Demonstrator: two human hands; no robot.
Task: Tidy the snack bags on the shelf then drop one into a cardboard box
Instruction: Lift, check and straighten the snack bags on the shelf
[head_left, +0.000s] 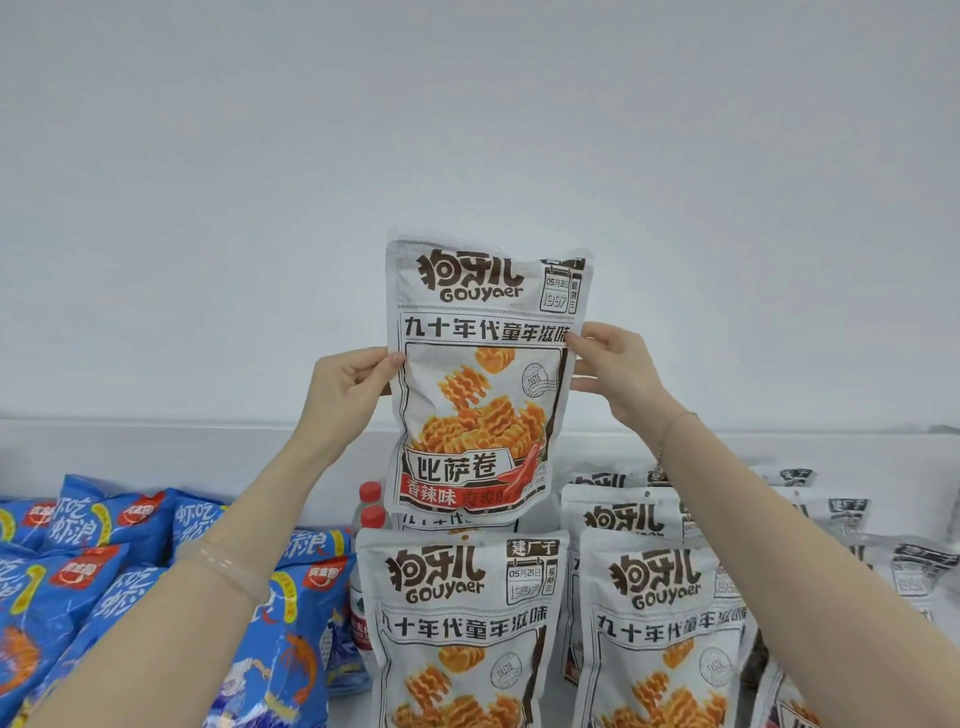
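Note:
I hold a grey snack bag (480, 374) with orange waffle crisps printed on it, upright and lifted above the shelf. My left hand (345, 392) pinches its left edge and my right hand (615, 371) pinches its right edge at mid height. Below it stand rows of matching grey bags (462, 623), front bags upright, with more grey bags (660, 629) to the right. No cardboard box is in view.
Blue shrimp-crisp bags (104, 566) lie piled at the left. Two red-capped bottles (371, 506) stand between the blue and grey bags. A white wall (467, 130) and the white shelf back (156, 457) fill the background.

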